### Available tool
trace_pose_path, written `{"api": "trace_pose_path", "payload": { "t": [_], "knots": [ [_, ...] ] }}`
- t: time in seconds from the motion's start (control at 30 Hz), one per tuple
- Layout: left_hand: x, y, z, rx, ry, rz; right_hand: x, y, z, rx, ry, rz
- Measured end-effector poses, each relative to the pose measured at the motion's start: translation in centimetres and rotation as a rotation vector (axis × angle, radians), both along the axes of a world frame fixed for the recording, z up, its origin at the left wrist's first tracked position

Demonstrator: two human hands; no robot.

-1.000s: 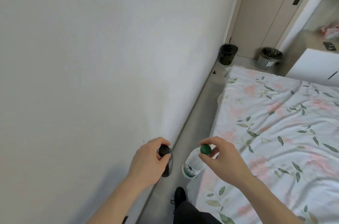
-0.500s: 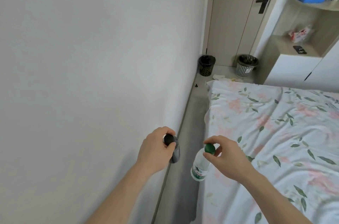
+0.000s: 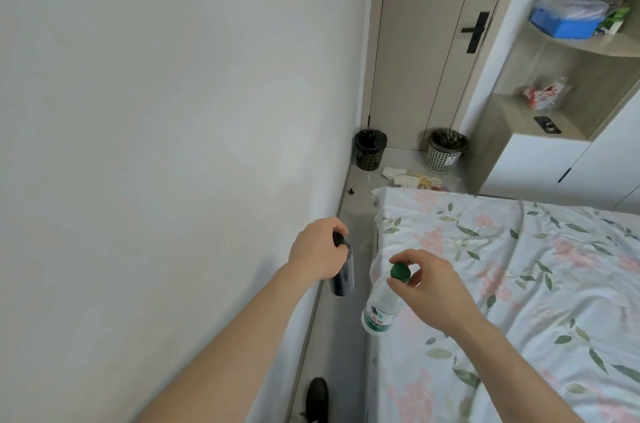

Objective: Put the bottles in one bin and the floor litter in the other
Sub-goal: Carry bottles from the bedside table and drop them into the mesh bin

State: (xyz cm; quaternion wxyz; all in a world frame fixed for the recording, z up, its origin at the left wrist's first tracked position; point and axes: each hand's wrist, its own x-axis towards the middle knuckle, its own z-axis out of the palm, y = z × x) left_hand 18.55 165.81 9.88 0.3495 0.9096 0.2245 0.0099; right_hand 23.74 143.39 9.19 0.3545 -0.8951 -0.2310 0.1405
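My left hand [image 3: 320, 249] grips a dark bottle [image 3: 343, 275] by its black cap, and the bottle hangs beside the white wall. My right hand [image 3: 433, 287] pinches the green cap of a clear plastic water bottle [image 3: 379, 305] with a green label, which hangs over the gap beside the bed. At the far end of the floor stand a black bin [image 3: 370, 149] on the left and a white perforated bin [image 3: 446, 150] with a dark liner on the right. Crumpled paper litter [image 3: 410, 178] lies on the floor between the bins and the bed.
A narrow grey floor strip [image 3: 356, 214] runs between the wall and the floral-sheeted bed [image 3: 502, 284]. A closed door [image 3: 436, 34] stands behind the bins. Shelves [image 3: 571, 41] with bags are at the right. My dark shoe [image 3: 317, 398] shows below. A small dark object [image 3: 351, 190] sits by the wall.
The view has advanced along the wall towards the bins and tilted up, so the bins and floor litter look nearer. Both hands keep the same hold on their bottles.
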Motion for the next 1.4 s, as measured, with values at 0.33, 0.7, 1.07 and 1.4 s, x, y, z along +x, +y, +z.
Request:
{"api": "trace_pose_path", "payload": {
  "t": [0.33, 0.7, 1.07, 1.4],
  "knots": [
    [19.1, 4.1, -1.7, 0.018, 0.046, -0.052, 15.3, 4.6, 1.1, -0.024, -0.014, -0.096],
    [31.1, 9.1, -0.8, 0.059, 0.108, -0.066, 32.4, 8.2, -1.0, -0.007, 0.05, -0.076],
    [44.9, 13.8, -0.4, 0.073, 0.125, -0.053, 46.3, 14.0, -1.4, -0.021, 0.042, -0.021],
    [63.8, 19.5, -1.7, 0.044, 0.236, -0.178, 61.4, 19.9, -3.0, -0.086, 0.045, -0.123]
  ]
}}
